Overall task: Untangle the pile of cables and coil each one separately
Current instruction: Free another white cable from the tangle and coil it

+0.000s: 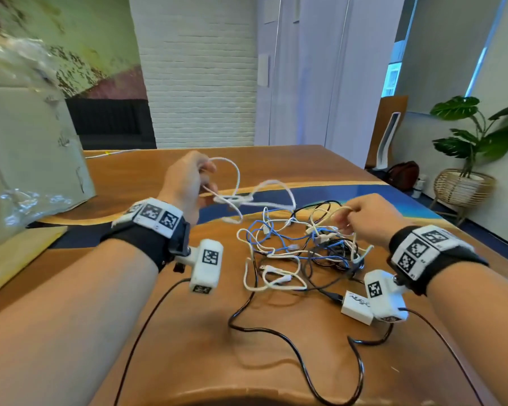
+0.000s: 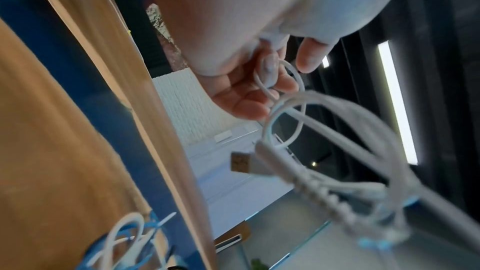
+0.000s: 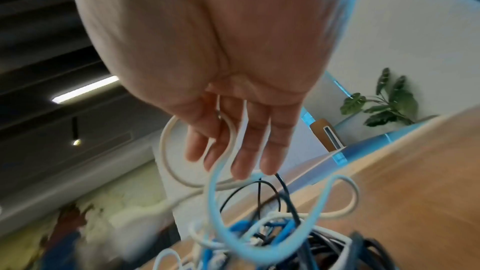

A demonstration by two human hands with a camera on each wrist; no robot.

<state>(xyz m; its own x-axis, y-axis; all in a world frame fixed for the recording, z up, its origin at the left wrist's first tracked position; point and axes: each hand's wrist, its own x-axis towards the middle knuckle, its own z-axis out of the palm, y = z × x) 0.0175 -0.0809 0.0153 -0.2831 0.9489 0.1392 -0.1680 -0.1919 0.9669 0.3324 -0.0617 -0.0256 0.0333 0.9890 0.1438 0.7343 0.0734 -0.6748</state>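
A tangled pile of cables (image 1: 299,247), white, blue and black, lies on the wooden table (image 1: 188,332) between my hands. My left hand (image 1: 208,183) is raised left of the pile and grips a loop of a thick white cable (image 1: 258,194), which trails back into the tangle. In the left wrist view my left hand (image 2: 280,81) curls round the white cable (image 2: 285,110), and its USB plug (image 2: 241,164) hangs below. My right hand (image 1: 345,218) pinches a thin white strand (image 1: 326,213) at the pile's right edge. Through the right hand (image 3: 233,151) white strands (image 3: 240,130) run between the fingers.
A white power adapter (image 1: 357,307) with a black lead (image 1: 291,341) lies near my right wrist. A plastic-wrapped cardboard box (image 1: 27,171) stands at the table's left. A blue resin stripe (image 1: 379,197) crosses the tabletop. A potted plant (image 1: 475,136) stands beyond the right edge.
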